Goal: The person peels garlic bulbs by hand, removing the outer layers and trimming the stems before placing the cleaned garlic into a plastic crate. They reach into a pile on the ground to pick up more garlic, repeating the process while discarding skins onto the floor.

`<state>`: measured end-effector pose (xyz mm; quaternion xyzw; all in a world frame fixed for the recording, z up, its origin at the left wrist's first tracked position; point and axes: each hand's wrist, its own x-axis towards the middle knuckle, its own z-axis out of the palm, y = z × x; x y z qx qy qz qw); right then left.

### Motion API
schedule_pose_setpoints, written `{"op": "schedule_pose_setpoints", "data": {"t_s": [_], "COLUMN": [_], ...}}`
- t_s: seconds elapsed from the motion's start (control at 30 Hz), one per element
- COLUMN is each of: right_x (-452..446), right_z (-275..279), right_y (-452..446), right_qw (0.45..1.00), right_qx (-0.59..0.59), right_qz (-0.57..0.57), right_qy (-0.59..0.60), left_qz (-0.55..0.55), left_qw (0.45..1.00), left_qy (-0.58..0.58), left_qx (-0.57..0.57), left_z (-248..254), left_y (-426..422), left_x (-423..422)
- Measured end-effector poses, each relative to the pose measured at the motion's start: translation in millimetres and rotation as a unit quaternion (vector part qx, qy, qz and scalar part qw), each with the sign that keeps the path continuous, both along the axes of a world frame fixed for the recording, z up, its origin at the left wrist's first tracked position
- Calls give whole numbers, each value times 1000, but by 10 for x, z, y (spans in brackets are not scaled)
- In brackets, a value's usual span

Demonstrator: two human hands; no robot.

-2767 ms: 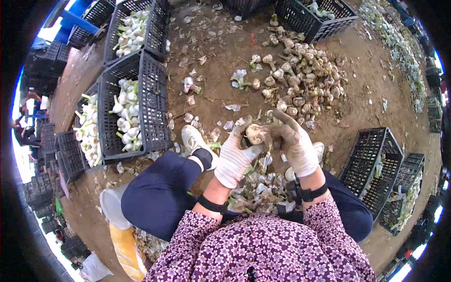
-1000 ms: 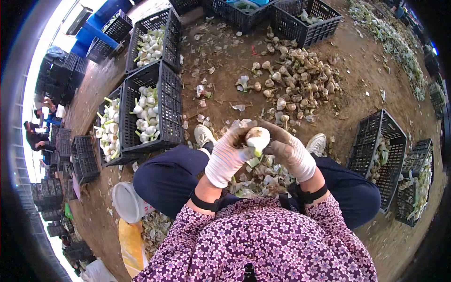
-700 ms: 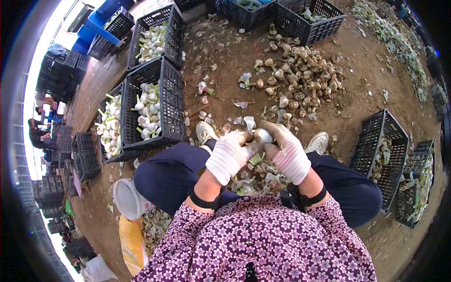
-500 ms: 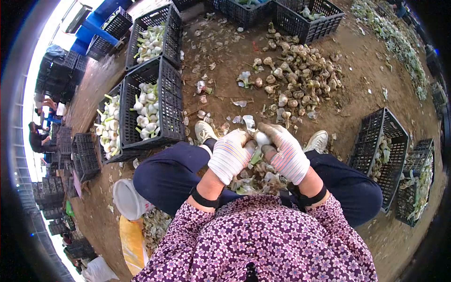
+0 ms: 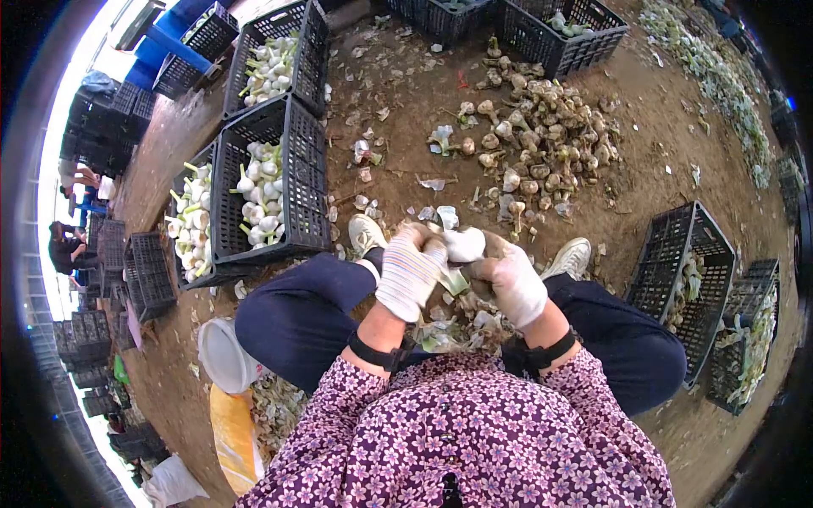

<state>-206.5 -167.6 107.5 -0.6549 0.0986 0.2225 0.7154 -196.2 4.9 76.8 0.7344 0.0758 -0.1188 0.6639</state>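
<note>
A peeled white garlic bulb [image 5: 465,245] is between my two gloved hands, above the ground between my feet. My left hand [image 5: 412,269], in a striped white glove, is closed against the bulb's left side. From the right, my right hand [image 5: 513,281] grips it with soiled fingertips. A pale green stem piece [image 5: 455,281] shows just below the bulb, between the hands; whether it is attached I cannot tell. Loose skins and leaf scraps [image 5: 461,328] lie under my hands. Beyond them is a heap of unpeeled garlic [image 5: 550,127] with dirty brown skins.
On the left, black crates [image 5: 306,182] hold cleaned garlic bulbs. A white bucket [image 5: 227,356] and yellow sack [image 5: 235,436] stand by my left knee. More crates [image 5: 684,284] with leafy scraps are at the right. Another person [image 5: 66,248] sits far left.
Both hands have turned around the bulb, and more of its white surface now shows. My right hand has rolled over, showing more of the glove's plain white side.
</note>
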Motion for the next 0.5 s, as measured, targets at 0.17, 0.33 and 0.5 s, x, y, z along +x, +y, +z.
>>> {"op": "schedule_pose_setpoints", "data": {"t_s": [0.17, 0.33, 0.5], "right_x": [-25, 72, 107], "right_z": [-115, -60, -346], "right_y": [-15, -13, -52], "right_qw": [931, 892, 861], "right_qx": [321, 332, 442], "right_qz": [-14, -111, -17], "right_qy": [171, 287, 251], "left_qz": [199, 269, -49], "left_qw": [978, 948, 975], "left_qy": [17, 76, 26], "left_qx": [58, -155, -214], "left_z": [-284, -194, -133], "left_y": [396, 355, 189], "left_x": [287, 250, 133]}}
